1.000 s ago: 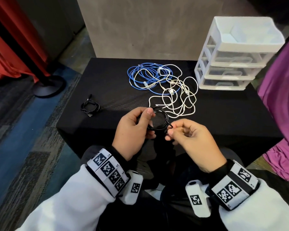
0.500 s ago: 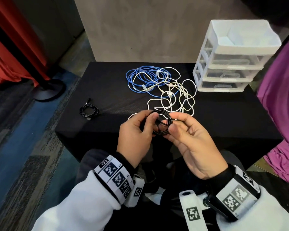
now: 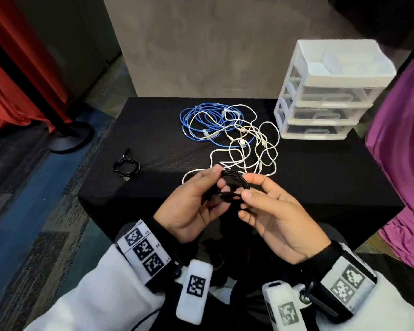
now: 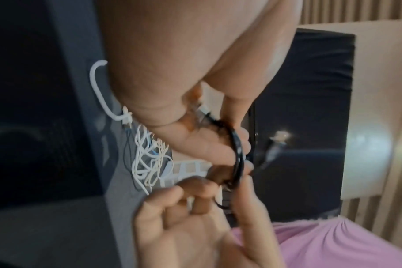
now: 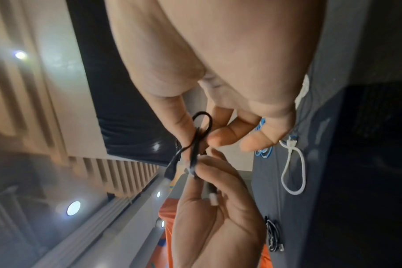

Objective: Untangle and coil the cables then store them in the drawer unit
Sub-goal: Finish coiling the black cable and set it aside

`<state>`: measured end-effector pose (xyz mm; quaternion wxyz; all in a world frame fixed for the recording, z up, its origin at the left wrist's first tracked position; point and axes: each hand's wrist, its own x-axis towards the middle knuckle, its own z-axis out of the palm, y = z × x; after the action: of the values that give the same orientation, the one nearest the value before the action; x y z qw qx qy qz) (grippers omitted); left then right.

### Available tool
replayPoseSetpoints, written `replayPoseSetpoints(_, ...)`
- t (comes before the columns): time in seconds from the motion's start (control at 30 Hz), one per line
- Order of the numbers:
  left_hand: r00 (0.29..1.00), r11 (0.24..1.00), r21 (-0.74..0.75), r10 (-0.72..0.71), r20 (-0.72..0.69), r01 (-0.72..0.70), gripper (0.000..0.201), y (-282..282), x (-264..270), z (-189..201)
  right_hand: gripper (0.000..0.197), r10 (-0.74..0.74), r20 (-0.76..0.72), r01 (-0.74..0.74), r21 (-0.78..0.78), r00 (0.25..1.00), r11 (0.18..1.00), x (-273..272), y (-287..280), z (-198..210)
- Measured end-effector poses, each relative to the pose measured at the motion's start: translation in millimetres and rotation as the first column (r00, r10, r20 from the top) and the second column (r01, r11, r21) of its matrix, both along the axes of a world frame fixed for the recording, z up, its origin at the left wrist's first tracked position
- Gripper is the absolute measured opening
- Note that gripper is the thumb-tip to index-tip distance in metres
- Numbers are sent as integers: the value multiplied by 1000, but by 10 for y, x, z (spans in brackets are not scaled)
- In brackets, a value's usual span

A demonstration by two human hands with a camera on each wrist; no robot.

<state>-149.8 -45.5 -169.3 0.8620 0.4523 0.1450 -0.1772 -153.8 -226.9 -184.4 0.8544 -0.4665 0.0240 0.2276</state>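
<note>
A small black cable coil (image 3: 233,186) hangs above the table's near edge between both hands. My left hand (image 3: 201,199) grips the coil (image 4: 238,157) with fingers and thumb curled round it. My right hand (image 3: 261,199) pinches its right side between thumb and forefinger; the cable (image 5: 196,143) loops there. A blue cable (image 3: 201,123) and tangled white cables (image 3: 251,149) lie mid-table. The white drawer unit (image 3: 328,91) stands at the back right, its drawers pushed in and its top tray open upward.
A second coiled black cable (image 3: 126,166) lies on the left of the black table (image 3: 332,177). A purple cloth (image 3: 402,149) hangs at the right; a red curtain and a stand base (image 3: 67,137) sit on the floor at the left.
Both hands have turned palms upward and drawn together around the black coil. The right hand moved from pulling a cable end to pinching the coil's right side.
</note>
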Motion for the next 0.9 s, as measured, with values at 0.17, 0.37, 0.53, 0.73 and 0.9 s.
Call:
replayPoseSetpoints(0.17, 977, 994, -82, 89, 194, -75, 14, -89, -38, -40, 21, -138, -137, 145, 38, 981, 989, 66, 54, -52)
replayPoseSetpoints(0.37, 932, 978, 122, 118, 343, -169, 28, -160, -79, -139, 20, -178, -131, 185, 45, 975, 982, 63, 117, -67)
replayPoseSetpoints(0.53, 922, 981, 173, 15, 388, -89, 19, -41, -83, -121, 41, -103, 126, 119, -130, 987, 984, 54, 68, -18)
replayPoseSetpoints(0.73, 879, 949, 312, -186, 440, 45, 13, 80, -138, -92, 22, -61, 183, 102, -228, 981, 968, 184, -107, 35)
replayPoseSetpoints(0.9, 936, 986, 78, 114, 333, -148, 12, 104, -60, -141, 8, -194, 83, 201, -87, 978, 976, 201, -159, -28)
